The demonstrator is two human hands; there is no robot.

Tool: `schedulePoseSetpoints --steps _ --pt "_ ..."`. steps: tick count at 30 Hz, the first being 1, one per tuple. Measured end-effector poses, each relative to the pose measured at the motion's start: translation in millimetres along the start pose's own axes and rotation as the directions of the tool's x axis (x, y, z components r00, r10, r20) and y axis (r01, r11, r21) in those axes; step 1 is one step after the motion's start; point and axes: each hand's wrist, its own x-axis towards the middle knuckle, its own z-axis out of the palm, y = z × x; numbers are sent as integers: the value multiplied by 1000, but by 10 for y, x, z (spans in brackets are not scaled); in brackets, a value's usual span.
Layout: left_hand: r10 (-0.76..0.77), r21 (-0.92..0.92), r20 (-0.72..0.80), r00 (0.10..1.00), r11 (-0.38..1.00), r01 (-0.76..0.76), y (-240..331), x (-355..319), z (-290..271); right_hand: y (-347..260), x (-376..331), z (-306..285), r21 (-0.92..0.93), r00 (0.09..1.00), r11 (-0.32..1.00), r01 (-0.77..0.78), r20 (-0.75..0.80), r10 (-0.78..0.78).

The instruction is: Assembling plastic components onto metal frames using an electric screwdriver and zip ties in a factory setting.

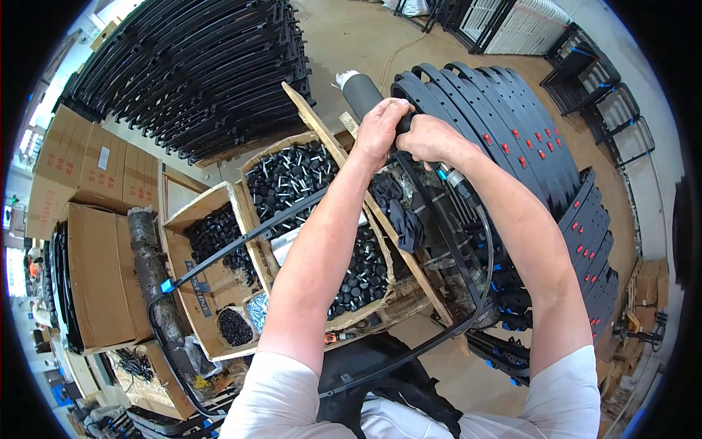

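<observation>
Dark grey cylinder (362,94) — white-tipped, black frame (248,240) (bright blue cap (167,285)), brown cardboard box (106,274)

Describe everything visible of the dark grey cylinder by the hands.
The dark grey cylinder is thick and smooth, its matte surface foam-like, with something white and crumpled at its far end. It slants away and leftward. The left hand appears to grip its near end; the right hand is close beside. They hide that end.
</observation>
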Motion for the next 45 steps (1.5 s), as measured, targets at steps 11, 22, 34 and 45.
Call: schedulePoseSetpoints --steps 11,22,34,45 --pt "23 -130 -52 998 991 -30 -76 22 3 32 172 44 140 994 990 -30 111 14" --pt "25 -178 -13 1000 984 -27 26 -17 -41 -50 108 80 239 997 970 -52 74 35" --pt "56 -49 -205 977 997 -67 1082 -1497 -989 -1608 -703 750 -252 982 949 191 63 -180" --pt "103 33 -306 946 995 -97 1533 -2571 -2404 -2844 -840 1963 -113 953 950 291 126 -277"
